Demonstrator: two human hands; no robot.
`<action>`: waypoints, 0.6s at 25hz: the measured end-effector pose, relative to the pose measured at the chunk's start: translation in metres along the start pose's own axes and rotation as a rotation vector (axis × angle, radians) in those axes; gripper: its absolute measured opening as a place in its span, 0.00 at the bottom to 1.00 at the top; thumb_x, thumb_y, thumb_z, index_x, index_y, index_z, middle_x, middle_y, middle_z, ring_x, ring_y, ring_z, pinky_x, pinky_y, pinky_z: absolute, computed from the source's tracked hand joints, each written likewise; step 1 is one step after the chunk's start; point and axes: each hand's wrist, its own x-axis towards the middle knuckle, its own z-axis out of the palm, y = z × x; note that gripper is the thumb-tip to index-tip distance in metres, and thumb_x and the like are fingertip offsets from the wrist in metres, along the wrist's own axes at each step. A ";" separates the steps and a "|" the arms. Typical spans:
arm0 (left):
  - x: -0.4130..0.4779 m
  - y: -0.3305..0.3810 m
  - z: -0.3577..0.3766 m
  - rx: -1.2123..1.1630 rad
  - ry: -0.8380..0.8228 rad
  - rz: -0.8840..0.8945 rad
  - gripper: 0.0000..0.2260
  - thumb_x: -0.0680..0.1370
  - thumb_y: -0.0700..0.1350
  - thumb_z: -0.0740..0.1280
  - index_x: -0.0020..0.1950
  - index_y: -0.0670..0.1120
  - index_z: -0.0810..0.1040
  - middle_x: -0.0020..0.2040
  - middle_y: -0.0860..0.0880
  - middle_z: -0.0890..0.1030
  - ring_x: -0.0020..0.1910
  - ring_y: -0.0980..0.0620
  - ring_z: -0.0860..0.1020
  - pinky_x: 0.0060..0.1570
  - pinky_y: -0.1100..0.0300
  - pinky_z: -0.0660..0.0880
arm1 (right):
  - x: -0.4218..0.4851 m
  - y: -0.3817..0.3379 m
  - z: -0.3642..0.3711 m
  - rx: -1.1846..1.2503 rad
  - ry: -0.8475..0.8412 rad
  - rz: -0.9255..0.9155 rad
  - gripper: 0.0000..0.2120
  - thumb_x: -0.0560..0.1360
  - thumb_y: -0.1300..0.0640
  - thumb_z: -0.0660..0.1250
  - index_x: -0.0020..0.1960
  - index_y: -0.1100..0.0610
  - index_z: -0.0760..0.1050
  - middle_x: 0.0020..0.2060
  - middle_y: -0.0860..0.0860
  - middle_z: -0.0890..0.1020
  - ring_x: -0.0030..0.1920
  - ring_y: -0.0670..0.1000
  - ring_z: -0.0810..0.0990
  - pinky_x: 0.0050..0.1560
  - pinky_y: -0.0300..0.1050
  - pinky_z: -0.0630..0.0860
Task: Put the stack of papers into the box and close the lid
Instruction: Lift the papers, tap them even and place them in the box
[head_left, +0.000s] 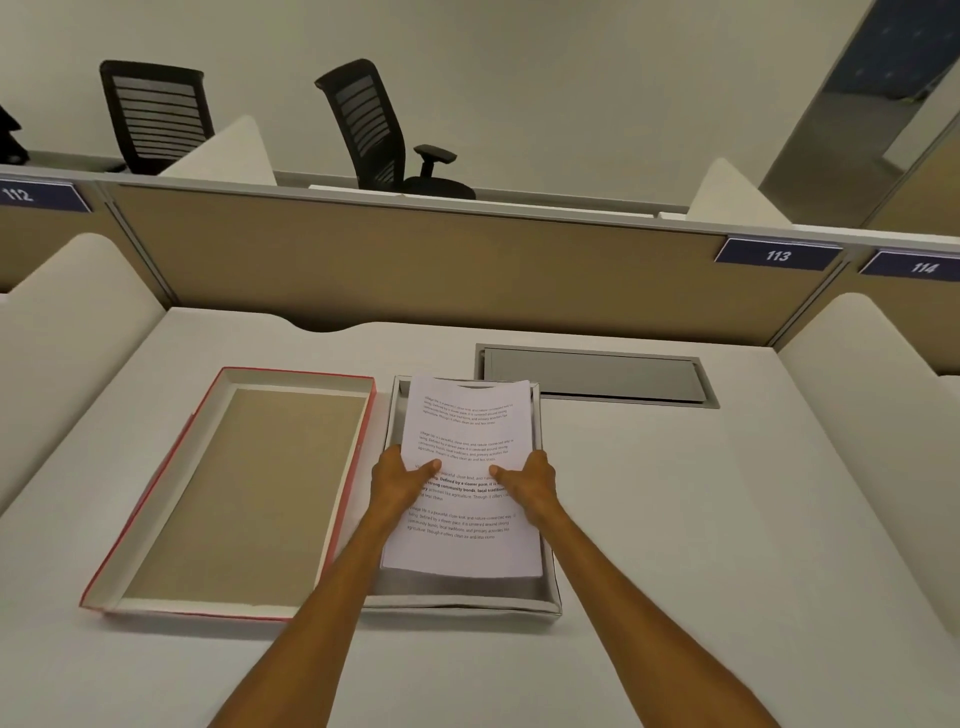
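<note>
A stack of white printed papers (467, 431) hangs over the open grey box (467, 597) on the desk, far end bent slightly. My left hand (397, 480) grips its left edge, thumb on top. My right hand (527, 480) grips the right edge the same way. The papers cover most of the box; only its rim and near inner floor show. The lid (239, 493), red outside with a brown cardboard inside, lies upside down on the desk just left of the box.
A grey cable hatch (595, 376) is set in the desk behind and right of the box. A tan partition (415, 260) closes the back; white side dividers (62, 322) flank the desk. Two black office chairs (374, 130) stand beyond.
</note>
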 end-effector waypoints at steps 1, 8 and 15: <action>0.002 -0.003 0.001 0.001 -0.004 -0.009 0.20 0.73 0.47 0.74 0.62 0.42 0.75 0.61 0.42 0.82 0.54 0.42 0.83 0.54 0.45 0.81 | 0.002 0.002 0.001 -0.004 -0.009 0.014 0.25 0.71 0.57 0.74 0.62 0.62 0.68 0.61 0.59 0.78 0.58 0.58 0.79 0.57 0.53 0.79; 0.008 -0.013 0.011 -0.016 0.017 -0.049 0.18 0.78 0.46 0.69 0.65 0.41 0.73 0.63 0.41 0.80 0.57 0.40 0.81 0.56 0.46 0.78 | 0.010 0.003 0.005 -0.111 -0.060 0.038 0.17 0.76 0.57 0.68 0.62 0.62 0.69 0.58 0.58 0.79 0.53 0.56 0.81 0.46 0.45 0.78; 0.015 -0.018 0.013 -0.025 0.016 -0.069 0.18 0.78 0.46 0.68 0.65 0.41 0.73 0.64 0.41 0.80 0.58 0.40 0.81 0.56 0.45 0.78 | 0.013 0.002 0.007 -0.171 -0.065 0.006 0.02 0.78 0.62 0.63 0.48 0.60 0.71 0.54 0.61 0.81 0.53 0.61 0.81 0.53 0.52 0.80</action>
